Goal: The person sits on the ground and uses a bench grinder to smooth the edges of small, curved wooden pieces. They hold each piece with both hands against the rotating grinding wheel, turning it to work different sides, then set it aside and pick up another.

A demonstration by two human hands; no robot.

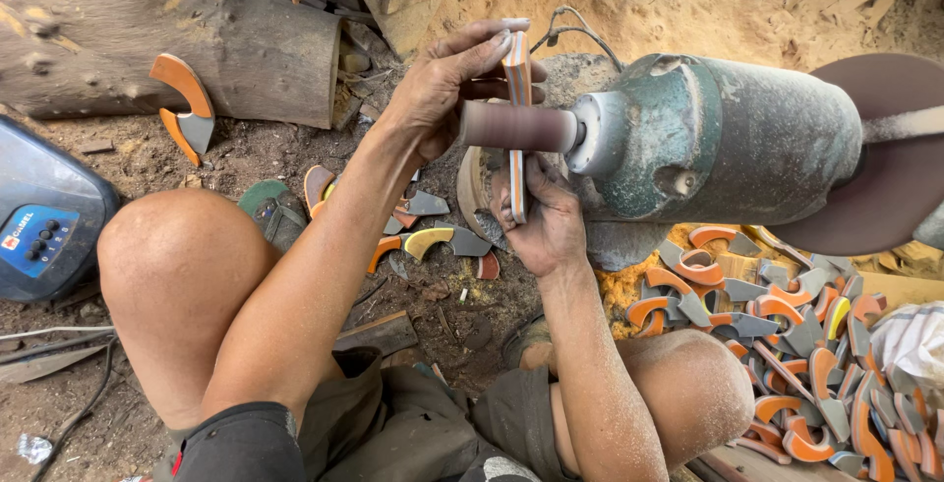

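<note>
Two hands are working here: the left hand (447,84) and the right hand (539,221) are together gripping one orange-striped piece (517,118) against one sanding drum (516,126). One green motor (728,138) is driving it, and one round disc (900,177) is sitting at its far end. One log (177,44) is lying at the top left, with one blue box (44,211) below it. A heap of orange-and-grey pieces (796,344), too many to count, is lying at the right; roughly seven more are lying scattered on the ground.
</note>
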